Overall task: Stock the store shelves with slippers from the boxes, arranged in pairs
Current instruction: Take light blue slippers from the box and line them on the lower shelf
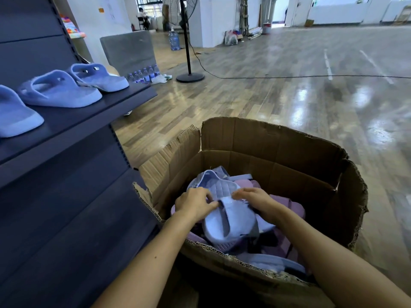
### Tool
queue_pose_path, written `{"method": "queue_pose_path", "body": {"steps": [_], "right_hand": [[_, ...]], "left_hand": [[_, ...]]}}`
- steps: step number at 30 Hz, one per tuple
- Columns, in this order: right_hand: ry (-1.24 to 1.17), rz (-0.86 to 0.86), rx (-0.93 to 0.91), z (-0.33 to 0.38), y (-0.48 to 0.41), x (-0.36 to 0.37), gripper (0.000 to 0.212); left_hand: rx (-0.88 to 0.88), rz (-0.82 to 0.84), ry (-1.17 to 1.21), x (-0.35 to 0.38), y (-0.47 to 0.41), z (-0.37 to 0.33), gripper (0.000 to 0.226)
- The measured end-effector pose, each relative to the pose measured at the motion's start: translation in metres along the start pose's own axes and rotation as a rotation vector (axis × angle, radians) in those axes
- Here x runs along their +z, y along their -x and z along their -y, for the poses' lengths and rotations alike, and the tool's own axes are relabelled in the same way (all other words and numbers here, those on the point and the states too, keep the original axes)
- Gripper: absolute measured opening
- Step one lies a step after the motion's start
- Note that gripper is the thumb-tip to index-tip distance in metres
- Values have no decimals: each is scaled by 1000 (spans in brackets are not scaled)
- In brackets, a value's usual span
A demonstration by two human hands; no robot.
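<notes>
An open cardboard box point(278, 152) stands on the floor in front of me, holding several blue and purple slippers. Both my hands reach into it. My left hand point(195, 203) and my right hand point(255, 200) grip a light blue slipper point(231, 221) at its near top edge; a second blue slipper point(215, 185) lies sole-up just behind it. On the dark shelf point(73, 121) at the left stand three blue fuzzy slippers point(60, 90), side by side, toes pointing right.
The dark shelving unit fills the left side, with a lower shelf point(66, 207) below. Beyond the box is wooden floor with a fan stand point(189, 63), a black cable point(289, 77), water bottles point(144, 74) and a grey panel point(129, 52).
</notes>
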State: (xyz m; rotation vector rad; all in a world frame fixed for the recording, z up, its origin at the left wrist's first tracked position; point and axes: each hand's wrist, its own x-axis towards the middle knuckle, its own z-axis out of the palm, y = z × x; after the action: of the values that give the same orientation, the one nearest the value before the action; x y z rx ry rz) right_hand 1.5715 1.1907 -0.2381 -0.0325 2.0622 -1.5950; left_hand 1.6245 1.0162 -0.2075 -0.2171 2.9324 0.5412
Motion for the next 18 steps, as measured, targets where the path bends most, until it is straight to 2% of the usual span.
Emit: {"method": "queue_pose_path", "body": {"steps": [2, 3, 4, 6, 7, 9, 10, 11, 13, 15, 18], "right_hand": [[70, -168, 6, -2, -2, -8, 15], [179, -201, 23, -3, -3, -13, 17], [323, -184, 58, -7, -5, -17, 17], [704, -38, 209, -17, -6, -23, 19], [892, 24, 292, -25, -7, -22, 26], [1101, -15, 281, -35, -13, -16, 41], [1090, -89, 179, -34, -16, -11, 42], [979, -167, 72, -27, -16, -5, 40], [538, -257, -21, -13, -17, 6, 37], [181, -208, 20, -8, -18, 14, 49], [54, -4, 78, -10, -14, 19, 61]], "left_hand": [[-23, -8, -2, 1, 0, 1, 28], [-30, 4, -35, 2, 0, 1, 29], [-35, 21, -72, 3, -1, 2, 29], [-46, 53, -113, 5, -1, 2, 29], [-52, 61, -118, 5, -1, 2, 29], [-58, 71, -114, 4, -3, 2, 29], [-55, 84, -105, 4, -3, 2, 29], [-49, 98, -93, 5, -4, 2, 29], [-34, 110, -73, 6, -2, 4, 29], [-12, 112, -66, 7, 0, 6, 30], [-3, 119, -24, 9, 1, 8, 33]]}}
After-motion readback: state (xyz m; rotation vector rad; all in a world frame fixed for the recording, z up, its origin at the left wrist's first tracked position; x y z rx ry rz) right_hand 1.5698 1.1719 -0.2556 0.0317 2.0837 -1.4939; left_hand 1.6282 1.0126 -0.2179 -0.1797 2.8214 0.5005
